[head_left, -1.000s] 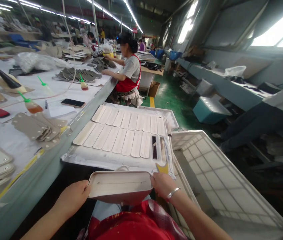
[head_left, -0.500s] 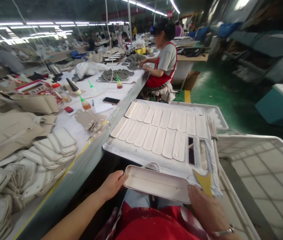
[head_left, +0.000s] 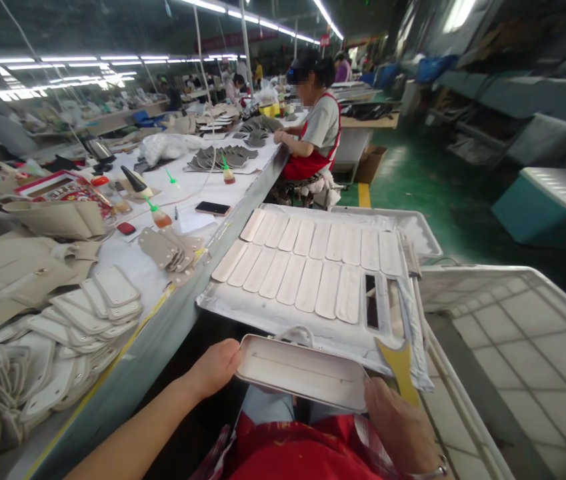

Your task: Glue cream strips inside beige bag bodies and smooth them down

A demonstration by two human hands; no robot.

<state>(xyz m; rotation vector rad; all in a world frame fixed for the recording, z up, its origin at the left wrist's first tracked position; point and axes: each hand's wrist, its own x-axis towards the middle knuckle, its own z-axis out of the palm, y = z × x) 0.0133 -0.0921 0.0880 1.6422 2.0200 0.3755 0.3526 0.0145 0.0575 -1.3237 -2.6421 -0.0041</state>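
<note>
I hold a cream rounded-rectangle leather panel flat over my lap. My left hand grips its left end with fingers curled under. My right hand grips its right end and also pinches a yellow scraper that sticks up past the panel. Just beyond lies a white tray with two rows of several cream strips and a dark strip near its right side.
A long workbench runs along my left, with stacks of cream panels, tan pieces, glue bottles and a phone. A seated person in a red apron works further along. A white gridded rack stands at my right.
My view has swung left and the bench stacks came into sight. The panel stays in both hands, tilted slightly down to the right. My right hand sits lower in the frame.
</note>
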